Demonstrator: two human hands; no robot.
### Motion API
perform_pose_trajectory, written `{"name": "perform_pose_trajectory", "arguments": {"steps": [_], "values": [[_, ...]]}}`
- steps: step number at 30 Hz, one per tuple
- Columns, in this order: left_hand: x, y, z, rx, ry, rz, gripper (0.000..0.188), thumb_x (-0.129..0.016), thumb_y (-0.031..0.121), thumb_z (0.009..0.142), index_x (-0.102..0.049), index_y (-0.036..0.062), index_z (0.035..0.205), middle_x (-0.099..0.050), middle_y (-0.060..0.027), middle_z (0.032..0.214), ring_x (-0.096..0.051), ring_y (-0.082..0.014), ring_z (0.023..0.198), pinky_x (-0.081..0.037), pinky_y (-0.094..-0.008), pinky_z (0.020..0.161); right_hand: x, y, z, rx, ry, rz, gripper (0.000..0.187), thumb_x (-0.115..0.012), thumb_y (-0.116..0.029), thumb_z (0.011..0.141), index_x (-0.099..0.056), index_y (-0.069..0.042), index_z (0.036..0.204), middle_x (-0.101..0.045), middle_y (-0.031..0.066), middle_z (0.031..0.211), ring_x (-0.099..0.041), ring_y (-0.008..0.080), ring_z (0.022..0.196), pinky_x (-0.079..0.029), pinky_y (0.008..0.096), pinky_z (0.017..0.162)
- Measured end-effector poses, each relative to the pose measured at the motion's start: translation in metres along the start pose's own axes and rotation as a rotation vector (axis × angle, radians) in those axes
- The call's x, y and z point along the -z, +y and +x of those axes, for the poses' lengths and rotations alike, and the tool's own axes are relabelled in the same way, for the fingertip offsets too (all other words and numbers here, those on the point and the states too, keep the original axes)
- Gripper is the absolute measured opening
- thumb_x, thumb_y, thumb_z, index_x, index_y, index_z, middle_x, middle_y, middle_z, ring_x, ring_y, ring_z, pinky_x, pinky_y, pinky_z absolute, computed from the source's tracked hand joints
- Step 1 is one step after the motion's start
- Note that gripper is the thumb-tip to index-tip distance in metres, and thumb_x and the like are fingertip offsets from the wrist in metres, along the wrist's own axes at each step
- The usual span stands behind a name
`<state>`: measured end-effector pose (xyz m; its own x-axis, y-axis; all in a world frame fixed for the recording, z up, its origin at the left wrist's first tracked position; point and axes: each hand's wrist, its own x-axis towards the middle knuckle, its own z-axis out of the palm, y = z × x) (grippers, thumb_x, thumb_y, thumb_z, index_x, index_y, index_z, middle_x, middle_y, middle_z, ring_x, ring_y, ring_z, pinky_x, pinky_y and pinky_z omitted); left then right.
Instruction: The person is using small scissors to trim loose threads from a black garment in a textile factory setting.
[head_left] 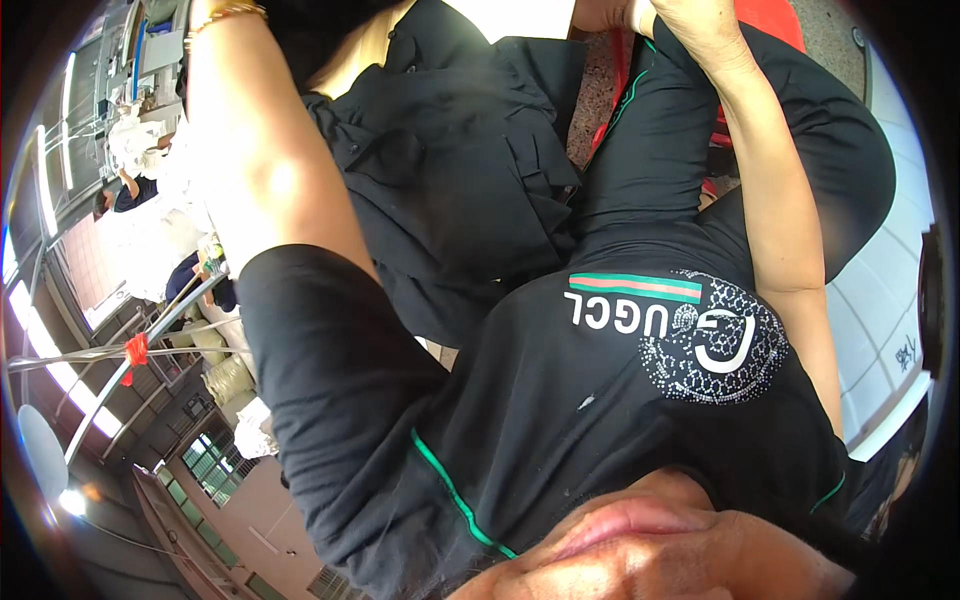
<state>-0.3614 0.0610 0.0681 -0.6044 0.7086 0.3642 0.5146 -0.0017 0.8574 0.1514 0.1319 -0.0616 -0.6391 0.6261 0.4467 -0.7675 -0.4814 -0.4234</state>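
Observation:
My left forearm (270, 150) reaches up along the left, with a gold-coloured bracelet (226, 14) at the wrist; the hand itself lies beyond the upper edge. Black cloth (440, 170), creased and folded, hangs beside that arm and spreads down against my body. It looks like a garment, though its kind is unclear. My right hand (700, 28) is at the top edge, beside the lower end of my black trouser leg (650, 140) and a patch of bare skin. Its fingers are cut off or hidden, so what it touches does not show.
A pale yellowish surface (480, 18) lies beyond the cloth. Parts of a red seat (775, 22) show behind my legs. A white panel (880, 340) stands at the right. Off to the left are metal poles (100, 405), white piles (150, 235) and another person (135, 190).

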Motion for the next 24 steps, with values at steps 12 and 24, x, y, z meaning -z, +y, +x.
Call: {"name": "perform_pose_trajectory", "arguments": {"steps": [12, 24], "values": [[-0.078, 0.139, -0.220, -0.155, -0.098, 0.508, 0.025, -0.062, 0.000, 0.098, -0.068, -0.0038, 0.122, -0.071, -0.0034, 0.105, -0.063, -0.0103, 0.093, -0.049, -0.0237, 0.085, 0.006, -0.019, -0.013, -0.064, 0.066, -0.928, 0.040, -0.073, -0.011, 0.097, -0.064, 0.005, 0.133, -0.073, 0.0095, 0.116, -0.068, 0.0118, 0.098, -0.055, 0.0245, 0.084], [-0.123, 0.075, -0.329, 0.106, -0.344, 1.197, 0.042, -0.066, 0.043, 0.091, -0.070, 0.0028, 0.105, -0.074, -0.0184, 0.092, -0.072, -0.0369, 0.092, -0.056, -0.0439, 0.082, -0.007, -0.002, -0.032, -0.291, -0.049, -0.953, 0.038, -0.073, -0.008, 0.095, -0.066, 0.003, 0.131, -0.072, 0.0065, 0.112, -0.064, 0.0127, 0.101, -0.052, 0.0271, 0.091]]}}
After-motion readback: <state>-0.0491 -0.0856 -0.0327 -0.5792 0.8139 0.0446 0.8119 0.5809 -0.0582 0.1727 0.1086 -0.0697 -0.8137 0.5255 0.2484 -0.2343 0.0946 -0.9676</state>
